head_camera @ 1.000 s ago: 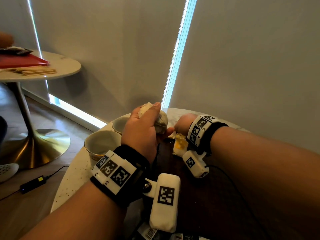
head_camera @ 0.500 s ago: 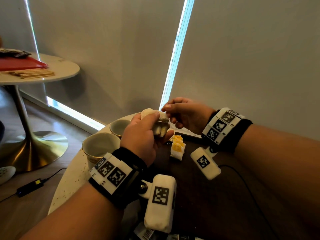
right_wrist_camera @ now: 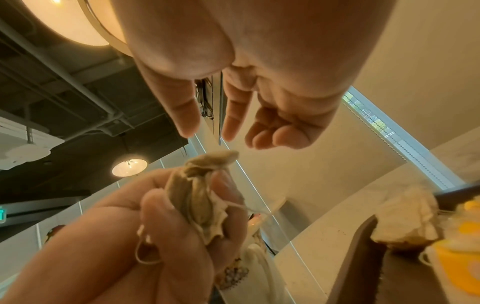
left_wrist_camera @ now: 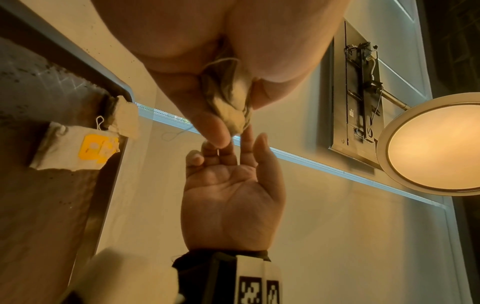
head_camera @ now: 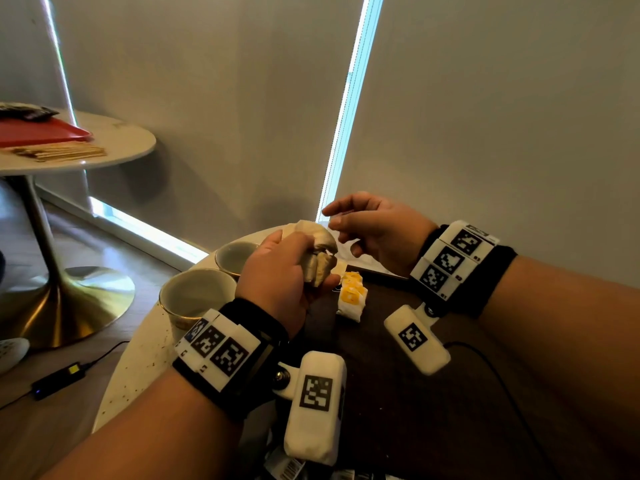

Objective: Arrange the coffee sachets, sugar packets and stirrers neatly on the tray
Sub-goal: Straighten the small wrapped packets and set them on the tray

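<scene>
While gripped (left hands (head_camera: 280, 271)) — sachets (head_camera: 320, 258)

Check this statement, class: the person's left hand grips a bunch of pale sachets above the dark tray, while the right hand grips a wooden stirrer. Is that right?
One slip: the right hand holds nothing; the right wrist view shows its fingers loose and apart. The left hand does grip the pale sachets above the dark tray.

No legible text: wrist tags (head_camera: 221, 351) bear only coded squares; the barcode label (head_camera: 290, 472) is unreadable.
</scene>
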Motion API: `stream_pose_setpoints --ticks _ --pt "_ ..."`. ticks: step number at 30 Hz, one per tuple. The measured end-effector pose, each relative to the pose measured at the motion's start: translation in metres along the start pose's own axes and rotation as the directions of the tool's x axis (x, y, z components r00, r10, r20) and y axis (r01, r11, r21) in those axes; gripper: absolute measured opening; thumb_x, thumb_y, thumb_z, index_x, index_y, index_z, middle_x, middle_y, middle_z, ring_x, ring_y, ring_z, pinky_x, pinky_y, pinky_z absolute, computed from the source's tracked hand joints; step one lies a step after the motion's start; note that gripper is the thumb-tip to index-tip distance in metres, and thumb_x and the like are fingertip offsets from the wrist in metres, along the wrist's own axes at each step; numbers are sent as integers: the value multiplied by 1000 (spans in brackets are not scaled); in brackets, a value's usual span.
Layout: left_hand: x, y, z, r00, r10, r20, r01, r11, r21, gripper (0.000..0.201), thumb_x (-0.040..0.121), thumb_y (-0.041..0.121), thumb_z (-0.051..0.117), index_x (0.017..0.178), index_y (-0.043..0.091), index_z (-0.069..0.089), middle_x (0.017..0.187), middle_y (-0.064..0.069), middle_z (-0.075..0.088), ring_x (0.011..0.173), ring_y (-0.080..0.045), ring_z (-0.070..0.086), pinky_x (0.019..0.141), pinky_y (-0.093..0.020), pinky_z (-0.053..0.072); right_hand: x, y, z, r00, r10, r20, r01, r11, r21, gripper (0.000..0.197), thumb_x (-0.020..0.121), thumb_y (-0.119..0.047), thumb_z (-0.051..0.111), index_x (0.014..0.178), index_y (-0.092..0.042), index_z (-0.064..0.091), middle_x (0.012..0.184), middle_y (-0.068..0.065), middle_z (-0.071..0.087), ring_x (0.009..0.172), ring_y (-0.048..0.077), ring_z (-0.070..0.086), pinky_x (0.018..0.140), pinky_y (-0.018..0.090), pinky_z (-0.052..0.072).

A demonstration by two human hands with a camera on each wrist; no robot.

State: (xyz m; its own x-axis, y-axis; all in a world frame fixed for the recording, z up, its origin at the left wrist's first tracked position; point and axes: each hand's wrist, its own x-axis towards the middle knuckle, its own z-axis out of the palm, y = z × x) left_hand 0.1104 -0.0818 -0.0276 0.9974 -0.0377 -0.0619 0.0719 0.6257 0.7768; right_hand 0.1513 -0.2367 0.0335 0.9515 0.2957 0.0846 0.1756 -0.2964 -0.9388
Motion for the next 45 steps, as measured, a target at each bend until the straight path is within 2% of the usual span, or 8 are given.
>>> stream_pose_setpoints --ticks 11,19,23,29,34,39,42,45 --pt "-3 0 -1 999 3 45 -9 990 138 32 97 36 63 124 18 62 112 -15 70 84 -22 71 51 -25 51 1 -4 2 990 -34 138 52 990 -129 32 88 -11 66 109 -33 75 90 -1 69 79 22 57 68 36 48" --pt "-3 0 -3 992 -76 103 58 985 163 32 96 38 64 117 13 64 98 -14 70 71 -19 69 45 -25 47 2 -15 0 966 33 256 21 979 -205 39 80 -7 66 111 -30 72 94 6 64 81 17 57 65 28 44" --pt "-2 -1 -3 985 -116 126 91 978 189 37 94 40 65 118 12 64 99 -16 70 71 -18 69 45 -24 47 5 -25 -4 966 45 255 66 910 -410 19 87 -8 70 100 -21 69 93 0 70 84 14 62 73 33 48" --pt "0 1 -3 991 -97 88 78 976 201 38 92 44 66 117 16 63 104 -18 71 75 -20 71 47 -25 49 8 -21 -4 985 46 167 32 898 -439 12 88 -8 69 85 -19 67 84 2 67 78 20 59 72 35 49" --pt "2 1 -1 996 -47 75 39 994 106 27 102 31 54 87 10 59 62 -9 52 68 -23 53 45 -25 49 15 -16 -14 994 -31 -109 -2 958 -285 16 84 -1 70 82 -17 66 86 5 69 75 16 62 65 32 49" --pt "3 4 -1 1000 19 22 -20 999 39 21 102 28 56 113 10 57 63 -5 54 67 -21 55 48 -26 52 22 -5 -22 944 4 -329 -116 940 -322 20 88 -5 68 97 -22 66 94 3 69 77 18 67 57 28 49" --pt "5 2 -2 999 53 14 -53 998 22 21 102 28 56 113 10 56 55 -1 52 57 -16 56 50 -27 52 25 6 -15 936 94 -340 -237 881 -409 22 89 -5 66 93 -26 68 92 1 72 77 14 69 58 25 53" --pt "4 2 -2 998 66 -20 -66 998 9 16 101 28 59 101 12 60 72 -5 59 60 -16 63 51 -28 53 31 15 -4 940 212 -266 -317 832 -455 19 88 0 66 85 -18 67 89 6 73 75 16 71 59 26 57"
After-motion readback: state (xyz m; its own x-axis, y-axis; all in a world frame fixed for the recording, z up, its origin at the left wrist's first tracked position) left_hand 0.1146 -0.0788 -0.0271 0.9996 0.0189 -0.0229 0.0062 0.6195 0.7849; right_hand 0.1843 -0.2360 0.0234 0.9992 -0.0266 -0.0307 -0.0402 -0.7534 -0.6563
